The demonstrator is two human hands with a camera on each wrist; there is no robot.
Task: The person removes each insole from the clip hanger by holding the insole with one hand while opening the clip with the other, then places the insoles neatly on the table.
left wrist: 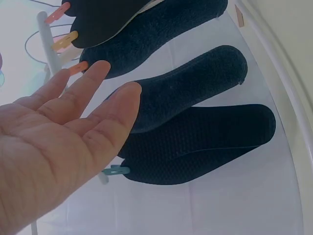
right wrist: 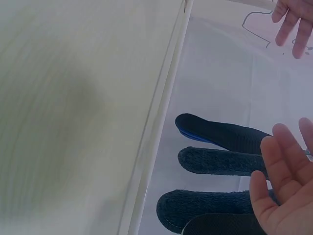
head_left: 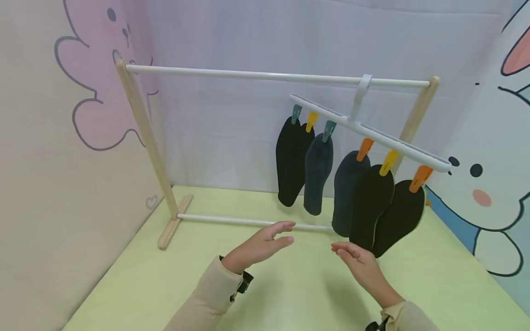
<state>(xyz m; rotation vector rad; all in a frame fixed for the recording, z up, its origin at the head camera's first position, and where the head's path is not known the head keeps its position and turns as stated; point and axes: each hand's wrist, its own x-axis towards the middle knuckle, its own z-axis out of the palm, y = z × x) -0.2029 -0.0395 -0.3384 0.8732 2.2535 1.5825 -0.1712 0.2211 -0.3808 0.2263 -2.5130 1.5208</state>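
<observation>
Left hand [head_left: 262, 246] above the bench [head_left: 145, 285], left of the hanging insoles; grip spread, thumb apart from the fingers, holding nothing. Right hand [head_left: 360, 266] also raised, near side, its grip spread likewise and holding nothing; fingers lie just by the lower tips of the near insoles, contact cannot be told. The two hands stand apart, each turned inward toward the other.

Hanger bar [head_left: 381, 136], white, hooked over the top rail [head_left: 248, 75] toward its right end, slanting from far left to near right. Clips along it, far to near: teal clip [head_left: 296, 114], yellow clip [head_left: 312, 122], second teal clip [head_left: 329, 131], orange clip [head_left: 365, 150], second yellow clip [head_left: 389, 162], second orange clip [head_left: 421, 179].

Under them, same order: two overlapping black insoles [head_left: 285, 161], a dark blue insole [head_left: 319, 170], another dark blue insole [head_left: 347, 193], a black insole [head_left: 370, 207], and the nearest black insole [head_left: 403, 214], the last two overlapping.

Rack: wooden left upright [head_left: 146, 138] on a wooden foot [head_left: 175, 223]; right upright [head_left: 418, 112] partly behind the hanger; white lower rail [head_left: 227, 220] runs low behind the left hand. Cloth wall beyond; pink figure [head_left: 99, 92] printed left, white rabbit [head_left: 497, 184] right.
</observation>
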